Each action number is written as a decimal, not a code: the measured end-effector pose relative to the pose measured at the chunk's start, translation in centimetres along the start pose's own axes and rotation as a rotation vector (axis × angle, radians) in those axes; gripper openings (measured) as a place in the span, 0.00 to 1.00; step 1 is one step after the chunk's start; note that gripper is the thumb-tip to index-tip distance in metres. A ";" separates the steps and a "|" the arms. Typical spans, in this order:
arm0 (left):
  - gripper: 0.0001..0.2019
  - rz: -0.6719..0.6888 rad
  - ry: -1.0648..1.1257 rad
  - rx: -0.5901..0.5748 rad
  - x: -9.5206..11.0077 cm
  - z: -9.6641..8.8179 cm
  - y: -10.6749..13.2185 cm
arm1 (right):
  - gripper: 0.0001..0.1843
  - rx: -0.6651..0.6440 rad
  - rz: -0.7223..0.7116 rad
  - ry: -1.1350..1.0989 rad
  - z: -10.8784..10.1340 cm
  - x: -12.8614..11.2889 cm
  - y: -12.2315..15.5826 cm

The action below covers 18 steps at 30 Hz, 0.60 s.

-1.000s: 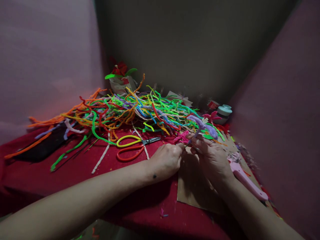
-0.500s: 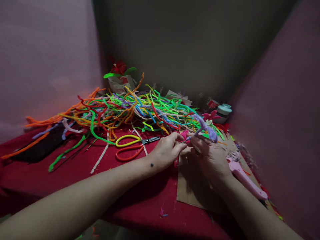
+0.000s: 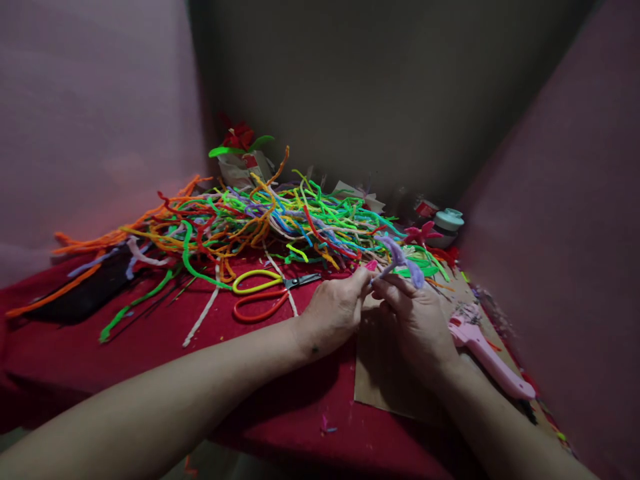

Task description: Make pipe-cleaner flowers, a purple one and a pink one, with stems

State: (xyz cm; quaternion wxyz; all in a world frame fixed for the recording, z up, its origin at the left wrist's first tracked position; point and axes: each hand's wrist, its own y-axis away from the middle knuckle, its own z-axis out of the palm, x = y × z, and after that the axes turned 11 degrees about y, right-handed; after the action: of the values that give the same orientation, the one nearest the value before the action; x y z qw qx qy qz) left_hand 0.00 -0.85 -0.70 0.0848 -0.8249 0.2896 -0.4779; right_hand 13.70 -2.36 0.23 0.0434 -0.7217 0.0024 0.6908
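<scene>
Between my two hands is a purple pipe cleaner (image 3: 393, 257), bent into loops at its upper end. My left hand (image 3: 337, 303) is closed, pinching its lower end beside a small bit of pink pipe cleaner (image 3: 371, 265). From the right, my right hand (image 3: 413, 320) grips the same piece with bent fingers, just below the loops. The fingertips of both hands nearly meet, and they partly hide the lower end. Scissors (image 3: 263, 290) with one yellow and one red handle lie left of my left hand.
A heap of colourful pipe cleaners (image 3: 280, 213) spreads across the back of the red cloth (image 3: 280, 413). Cardboard (image 3: 373, 373) lies under my right hand. A pink glue gun (image 3: 493, 363) rests at right. Behind stand a jar with a pale lid (image 3: 449, 219) and a red flower (image 3: 239, 135).
My left hand has turned, its fingers now curled tighter round the lower end. The purple loops have shifted slightly left and down, and my right hand has moved a little left.
</scene>
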 end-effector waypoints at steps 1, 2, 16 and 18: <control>0.06 -0.020 0.072 0.010 0.1 -0.1 -0.1 | 0.07 -0.017 0.005 -0.022 0.0 0.0 0.0; 0.06 -0.045 0.134 0.021 0.3 -0.3 -0.2 | 0.07 -0.033 0.005 -0.040 0.0 0.0 0.0; 0.06 -0.433 0.975 -0.040 2.1 -0.6 -0.9 | 0.09 -0.080 0.030 -0.151 -0.4 0.2 -0.5; 0.05 -0.475 1.085 -0.073 2.2 -0.7 -0.9 | 0.10 -0.092 0.052 -0.189 -0.4 0.3 -0.5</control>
State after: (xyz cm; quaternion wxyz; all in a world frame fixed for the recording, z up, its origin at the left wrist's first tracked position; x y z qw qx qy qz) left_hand 0.55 -1.25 1.65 -0.2130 -0.5075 0.1155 -0.8269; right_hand 14.10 -1.83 -0.03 -0.0076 -0.6542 -0.0147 0.7562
